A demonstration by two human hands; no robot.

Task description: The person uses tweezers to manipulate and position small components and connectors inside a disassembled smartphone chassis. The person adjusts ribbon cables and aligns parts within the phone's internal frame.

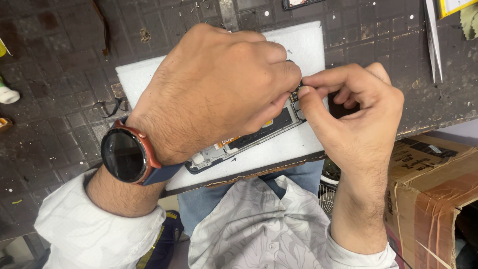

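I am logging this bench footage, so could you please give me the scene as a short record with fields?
Surface: dark gridded work mat with a white foam pad on it
Item worked on: opened phone lying on the foam pad, insides showing
Left hand: left hand covers the phone, fingers pinched at its upper end; round wristwatch on the wrist
Right hand: right hand pinches at the same spot, fingertips meeting the left's
Held part: too small to tell
Nearby: tweezers at upper right, cardboard box at lower right

Cardboard box (433, 184), tweezers (433, 40), white bottle (7, 93)
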